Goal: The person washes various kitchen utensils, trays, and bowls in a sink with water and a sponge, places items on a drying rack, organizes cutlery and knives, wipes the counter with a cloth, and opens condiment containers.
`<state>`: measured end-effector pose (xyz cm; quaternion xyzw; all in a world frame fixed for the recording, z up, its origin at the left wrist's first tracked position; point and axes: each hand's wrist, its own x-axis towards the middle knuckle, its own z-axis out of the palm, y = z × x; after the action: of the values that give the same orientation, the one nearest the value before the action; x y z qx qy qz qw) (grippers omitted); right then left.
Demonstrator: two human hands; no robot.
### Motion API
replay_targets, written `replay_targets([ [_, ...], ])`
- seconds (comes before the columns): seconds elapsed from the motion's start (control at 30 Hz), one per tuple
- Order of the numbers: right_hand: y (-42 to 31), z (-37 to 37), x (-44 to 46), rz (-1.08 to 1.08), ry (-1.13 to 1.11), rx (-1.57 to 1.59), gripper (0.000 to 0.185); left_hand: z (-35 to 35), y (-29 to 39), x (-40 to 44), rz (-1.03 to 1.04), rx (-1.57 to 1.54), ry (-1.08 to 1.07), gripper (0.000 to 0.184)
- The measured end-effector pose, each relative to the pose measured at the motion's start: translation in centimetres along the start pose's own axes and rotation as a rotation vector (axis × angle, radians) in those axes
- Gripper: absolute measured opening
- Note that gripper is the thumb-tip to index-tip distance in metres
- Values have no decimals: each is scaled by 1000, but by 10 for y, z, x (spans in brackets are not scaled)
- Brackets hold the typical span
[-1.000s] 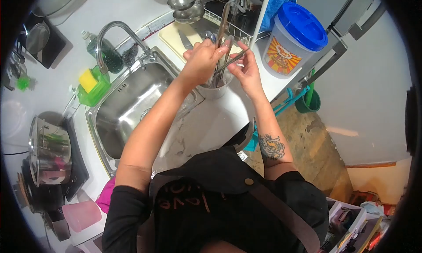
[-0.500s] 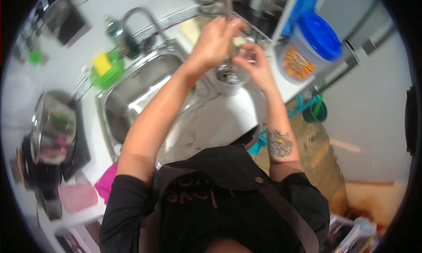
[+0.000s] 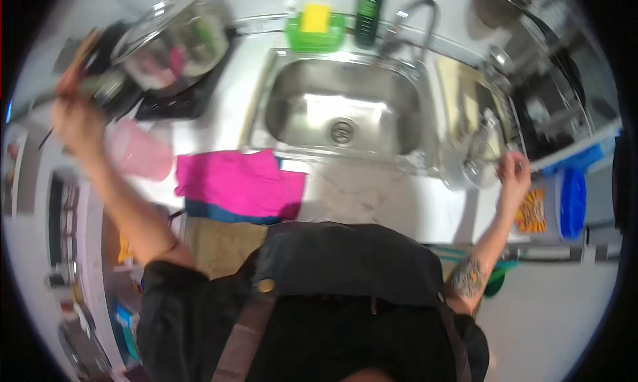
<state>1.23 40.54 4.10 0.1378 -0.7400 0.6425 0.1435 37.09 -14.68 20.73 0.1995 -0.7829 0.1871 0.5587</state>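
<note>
Far to the left, beside the stove, my left hand (image 3: pixel 76 126) is closed, smeared by motion, round something I cannot make out. A brown, wooden-looking handle (image 3: pixel 85 53) shows just beyond its fingers. At the right, my right hand (image 3: pixel 515 175) has its fingers pinched together beside a clear container (image 3: pixel 454 169) with shiny metal utensils (image 3: pixel 480 149). A thin thing seems to reach from its fingertips towards the utensils, too blurred to name. Behind them lies a cream board (image 3: pixel 457 90) with a knife-like shape on it.
A steel sink (image 3: pixel 342 109) is in the middle, with a faucet (image 3: pixel 428 30), green bottle (image 3: pixel 368 16) and yellow sponge (image 3: pixel 315 18) behind. Left are a pot (image 3: pixel 176 46), pink container (image 3: pixel 138 151) and magenta cloth (image 3: pixel 239 183). A blue-lidded bucket (image 3: pixel 573 202) stands right.
The view has swung left. My left hand has moved from the utensil container across to the stove side; my right hand has stayed near the container.
</note>
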Motion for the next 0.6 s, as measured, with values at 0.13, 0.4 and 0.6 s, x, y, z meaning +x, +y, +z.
replay_targets([
  [0.13,-22,1,2,37,55,-73,18,6,-140,-63,-151,184,-273,35],
  [0.4,-50,-1,-1,73,97,-63,18,25,-167,-141,-681,57,-813,53],
  [0.6,-57,-5,3,-10,142,-30,20,17,-127,-165,-543,-186,-805,35],
])
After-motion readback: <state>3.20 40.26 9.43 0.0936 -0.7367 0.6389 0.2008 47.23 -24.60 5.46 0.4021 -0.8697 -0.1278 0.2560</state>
